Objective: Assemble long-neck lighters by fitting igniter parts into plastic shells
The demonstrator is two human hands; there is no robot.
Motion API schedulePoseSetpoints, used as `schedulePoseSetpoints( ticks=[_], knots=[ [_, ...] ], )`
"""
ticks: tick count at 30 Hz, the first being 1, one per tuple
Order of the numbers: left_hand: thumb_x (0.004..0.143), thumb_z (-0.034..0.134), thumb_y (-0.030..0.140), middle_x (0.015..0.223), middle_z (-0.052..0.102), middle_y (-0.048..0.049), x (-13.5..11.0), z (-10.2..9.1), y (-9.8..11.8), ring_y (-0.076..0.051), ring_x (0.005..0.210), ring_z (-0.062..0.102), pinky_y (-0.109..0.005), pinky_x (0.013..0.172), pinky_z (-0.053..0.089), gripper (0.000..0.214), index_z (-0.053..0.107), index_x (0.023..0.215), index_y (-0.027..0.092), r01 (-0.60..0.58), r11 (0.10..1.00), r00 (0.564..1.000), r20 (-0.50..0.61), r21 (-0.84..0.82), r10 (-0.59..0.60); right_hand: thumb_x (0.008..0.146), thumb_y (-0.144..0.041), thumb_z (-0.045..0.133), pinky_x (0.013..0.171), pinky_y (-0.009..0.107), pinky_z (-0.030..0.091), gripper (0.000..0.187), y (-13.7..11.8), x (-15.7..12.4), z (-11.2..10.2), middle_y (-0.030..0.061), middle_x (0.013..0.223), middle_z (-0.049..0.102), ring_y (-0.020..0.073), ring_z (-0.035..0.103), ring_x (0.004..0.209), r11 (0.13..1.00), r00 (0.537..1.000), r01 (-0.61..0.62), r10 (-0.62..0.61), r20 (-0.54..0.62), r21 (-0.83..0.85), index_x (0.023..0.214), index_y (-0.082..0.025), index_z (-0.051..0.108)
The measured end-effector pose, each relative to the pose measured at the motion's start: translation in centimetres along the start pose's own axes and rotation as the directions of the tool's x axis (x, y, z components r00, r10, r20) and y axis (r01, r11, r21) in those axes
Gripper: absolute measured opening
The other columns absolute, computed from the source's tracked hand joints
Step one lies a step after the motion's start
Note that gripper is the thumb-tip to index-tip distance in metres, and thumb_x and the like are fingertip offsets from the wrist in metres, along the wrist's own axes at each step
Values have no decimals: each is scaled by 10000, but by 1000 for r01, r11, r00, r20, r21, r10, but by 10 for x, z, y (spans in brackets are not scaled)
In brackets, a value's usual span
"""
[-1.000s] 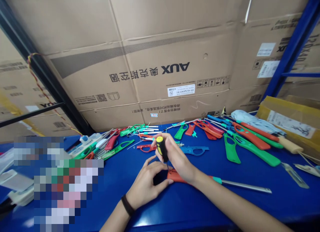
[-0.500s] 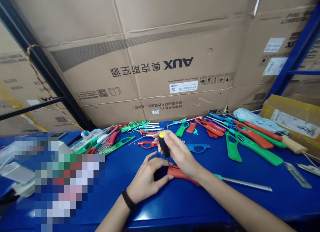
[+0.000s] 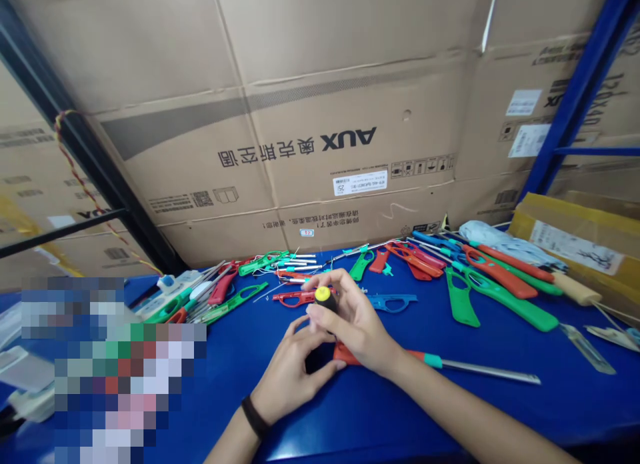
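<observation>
One blue table (image 3: 400, 421), cartons (image 3: 325, 64) standing beyond the red lighter (image 3: 433, 361) lying on it, long axis crosswise, tube (image 3: 493, 372) pointing right and slightly nearward. Right hand (image 3: 357, 324) grips a screwdriver (image 3: 323, 295) above its butt; left hand (image 3: 290, 364), loosely curved, pinches that end.

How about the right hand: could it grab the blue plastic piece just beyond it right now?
Probably not as things stand: the right hand is wrapped around a screwdriver. The blue plastic piece looks close, though, so a freed hand could likely reach it.
</observation>
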State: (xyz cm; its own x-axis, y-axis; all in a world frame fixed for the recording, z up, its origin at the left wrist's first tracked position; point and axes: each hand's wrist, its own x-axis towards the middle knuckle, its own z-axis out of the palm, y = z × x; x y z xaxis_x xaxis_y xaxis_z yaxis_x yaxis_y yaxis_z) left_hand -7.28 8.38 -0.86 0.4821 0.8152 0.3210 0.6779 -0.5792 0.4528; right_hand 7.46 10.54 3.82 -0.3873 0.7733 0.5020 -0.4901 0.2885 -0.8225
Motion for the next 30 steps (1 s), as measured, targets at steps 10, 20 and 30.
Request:
schedulePoseSetpoints(
  ticks=[10, 20, 30],
  knots=[
    [831, 612, 350, 1086, 692, 18, 2, 1, -1, -205, 1064, 600, -477, 1094, 235, 239, 611, 1063, 290, 18, 1000, 999, 33, -5, -17, 818, -454, 611, 614, 266, 408, 302, -1, 4, -4, -19, 826, 503, 112, 488, 644, 999, 999, -46, 46, -22, 6, 968, -247, 450],
    [826, 606, 335, 1068, 700, -20, 1, 0, 2, -243, 1073, 594, -490, 1071, 281, 231, 636, 1042, 258, -1, 1000, 1000, 8, -7, 1, 866, -441, 561, 742, 290, 435, 300, 3, -2, -4, 22, 1001, 485, 130, 488, 787, 992, 1000, -22, 24, 20, -127, 1062, -252, 436],
    [824, 601, 316, 1080, 695, -19, 0, -1, 3, -234, 1083, 589, -446, 1057, 312, 220, 627, 1032, 248, -27, 1000, 999, -30, 8, 27, 880, -441, 542, 809, 305, 423, 259, -1, -2, -1, 26, 1019, 481, 144, 486, 863, 992, 993, -31, 45, 110, -124, 1040, -261, 444]
  ],
)
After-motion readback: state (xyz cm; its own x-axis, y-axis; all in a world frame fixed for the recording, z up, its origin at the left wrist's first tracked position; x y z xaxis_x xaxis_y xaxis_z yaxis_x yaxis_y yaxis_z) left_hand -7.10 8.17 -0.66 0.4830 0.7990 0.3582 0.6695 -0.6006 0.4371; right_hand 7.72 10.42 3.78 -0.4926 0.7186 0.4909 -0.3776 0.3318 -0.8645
